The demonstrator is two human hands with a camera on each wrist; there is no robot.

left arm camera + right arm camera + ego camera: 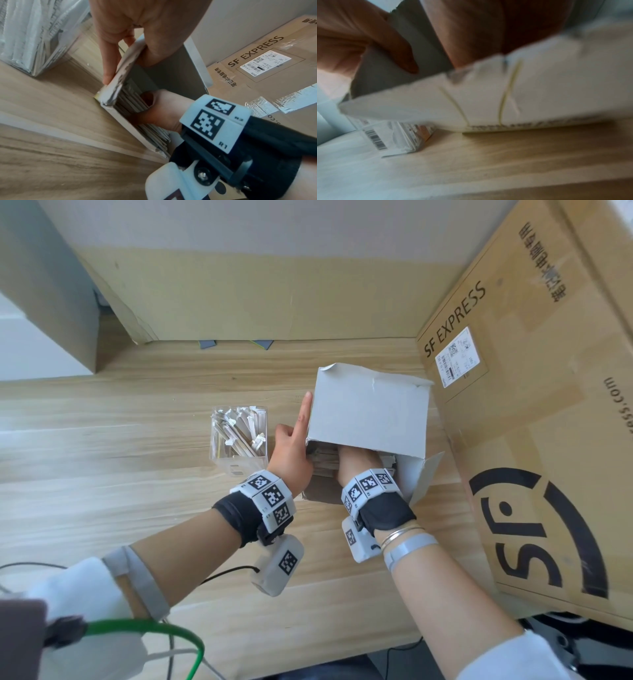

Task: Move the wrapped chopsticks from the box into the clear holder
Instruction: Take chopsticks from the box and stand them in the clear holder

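The right hand (358, 463) reaches inside the box (370, 412) among the wrapped chopsticks (130, 100) (its fingers hidden, grip untellable), while the left hand (291, 453) grips the box wall, clear holder (239, 440) just left.

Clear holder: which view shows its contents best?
Head view. It looks down into the holder and shows wrapped chopsticks standing inside, left of the box. The left wrist view catches only one blurred corner at its top left. The right wrist view is blurred and shows just a lower part with a barcode.
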